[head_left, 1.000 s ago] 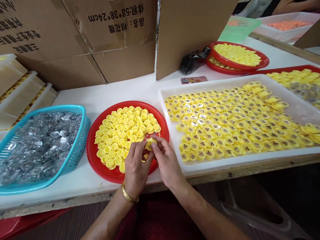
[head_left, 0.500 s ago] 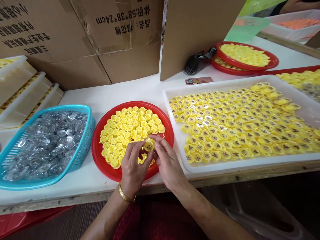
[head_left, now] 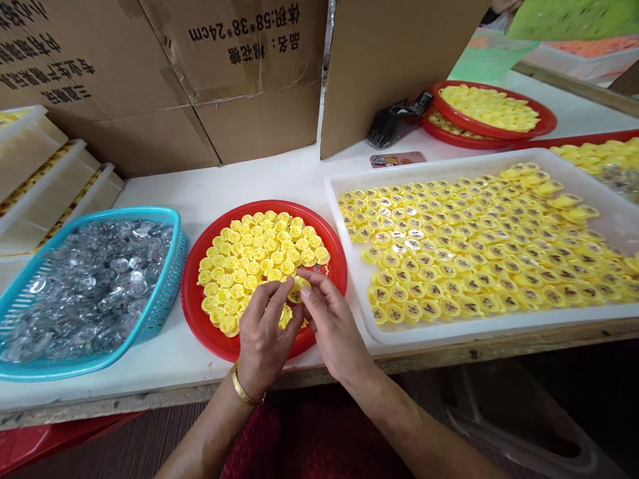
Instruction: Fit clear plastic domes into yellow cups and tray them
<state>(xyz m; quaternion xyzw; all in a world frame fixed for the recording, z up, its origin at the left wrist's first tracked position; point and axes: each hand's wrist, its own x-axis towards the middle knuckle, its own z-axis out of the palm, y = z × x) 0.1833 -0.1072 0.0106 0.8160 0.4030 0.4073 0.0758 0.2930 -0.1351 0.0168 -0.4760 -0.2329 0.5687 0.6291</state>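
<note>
Above the near side of a round red tray [head_left: 192, 306], both my hands are brought together around a small round yellow plastic piece [head_left: 295, 293]. My left hand [head_left: 264, 332] has its thumb and fingers closed at the left edge of the piece. From the other side my right hand [head_left: 335, 326] pinches it, the thumb lying over its top. Fingers hide part of the piece. Many similar yellow pieces [head_left: 244, 253] lie face up in the red tray, with small bits near its right side.
A blue basket [head_left: 180, 246] of clear plastic discs stands left. On the right, a white tray [head_left: 349, 174] holds rows of yellow pieces with printed discs. Behind are cardboard boxes [head_left: 259, 126], a phone [head_left: 397, 159], a black bag [head_left: 394, 123], stacked red trays [head_left: 546, 123]; stacked tubs [head_left: 30, 159] stand far left.
My right thumb has come over the yellow piece, and less of its round face shows. My left hand has shifted slightly. Bright green sheeting at the upper right has moved lower.
</note>
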